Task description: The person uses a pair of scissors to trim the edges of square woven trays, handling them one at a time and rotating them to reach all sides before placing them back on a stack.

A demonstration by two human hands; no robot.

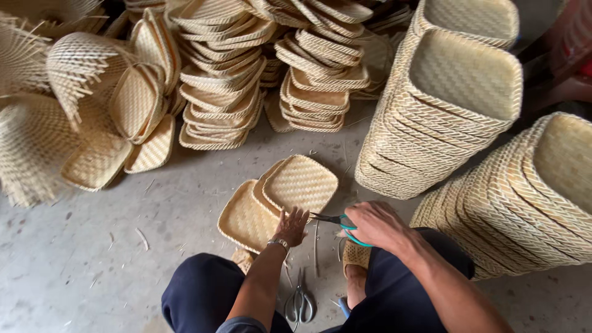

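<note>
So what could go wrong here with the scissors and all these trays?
The teal-handled scissors in the right hand point toward the left hand on a woven tray, so a slip might nick fingers. A second pair of scissors lies on the floor between the legs. The leaning tray stacks could topple.
</note>
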